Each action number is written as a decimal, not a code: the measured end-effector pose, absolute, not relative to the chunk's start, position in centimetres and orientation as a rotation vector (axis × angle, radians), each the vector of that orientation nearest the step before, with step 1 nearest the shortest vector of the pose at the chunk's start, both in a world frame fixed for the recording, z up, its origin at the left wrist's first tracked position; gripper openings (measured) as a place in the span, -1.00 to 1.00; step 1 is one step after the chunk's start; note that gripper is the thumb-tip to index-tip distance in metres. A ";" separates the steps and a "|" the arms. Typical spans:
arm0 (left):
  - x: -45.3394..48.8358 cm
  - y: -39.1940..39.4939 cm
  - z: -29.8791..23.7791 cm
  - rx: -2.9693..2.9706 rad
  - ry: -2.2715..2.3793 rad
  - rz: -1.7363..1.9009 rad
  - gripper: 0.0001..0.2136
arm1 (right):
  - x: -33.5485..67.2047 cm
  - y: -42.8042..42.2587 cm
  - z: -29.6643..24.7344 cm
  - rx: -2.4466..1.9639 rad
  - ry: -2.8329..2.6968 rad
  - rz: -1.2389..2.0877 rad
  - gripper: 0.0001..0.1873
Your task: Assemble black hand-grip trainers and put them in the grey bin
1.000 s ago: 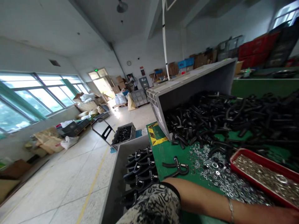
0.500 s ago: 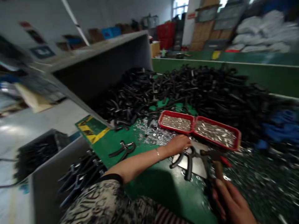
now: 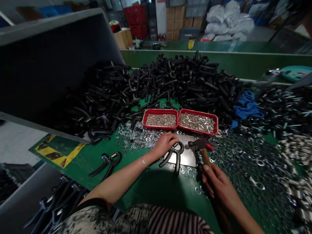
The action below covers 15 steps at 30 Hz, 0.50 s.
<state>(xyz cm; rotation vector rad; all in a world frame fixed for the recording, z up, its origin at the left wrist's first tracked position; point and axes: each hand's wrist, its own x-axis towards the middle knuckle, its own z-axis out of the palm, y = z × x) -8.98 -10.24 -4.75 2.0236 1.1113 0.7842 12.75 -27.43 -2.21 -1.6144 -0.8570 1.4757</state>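
My left hand (image 3: 167, 143) is closed, its fingertips pinched at the top of a black hand grip exerciser (image 3: 177, 159) with two curved handles and a spring. This hand grip lies on a flat metal plate (image 3: 188, 159). Whether a small part sits between the fingertips is hidden. My right hand (image 3: 218, 182) is wrapped round the wooden handle of a claw hammer (image 3: 205, 156). The hammer's head is over the plate's right edge, apart from the hand grip. Another hand grip (image 3: 108, 162) lies on the green table to the left.
Two red trays (image 3: 161, 126) of small metal pins and parts stand behind the plate. Loose washers (image 3: 234, 165) cover the table's right side. Black handles (image 3: 175, 81) are heaped at the back, near a blue cloth (image 3: 247, 105). A grey bin (image 3: 73, 24) lies tipped at left.
The view has turned to the right, so the table's things appear further left. My left hand stays at the hand grip's top. The hammer remains in my right hand beside the plate.
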 end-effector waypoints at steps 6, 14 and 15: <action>-8.3 -10.8 -5.0 2.042 1.153 0.784 -0.90 | 13.0 -27.7 -2.9 -1.594 -0.884 1.504 -0.57; -8.2 -10.7 -5.1 2.050 1.175 0.740 -0.90 | 13.2 -27.9 -3.4 -1.600 -0.887 1.489 -0.57; -8.2 -10.7 -5.1 2.089 1.175 0.726 -0.89 | 13.2 -27.8 -3.4 -1.599 -0.890 1.487 -0.57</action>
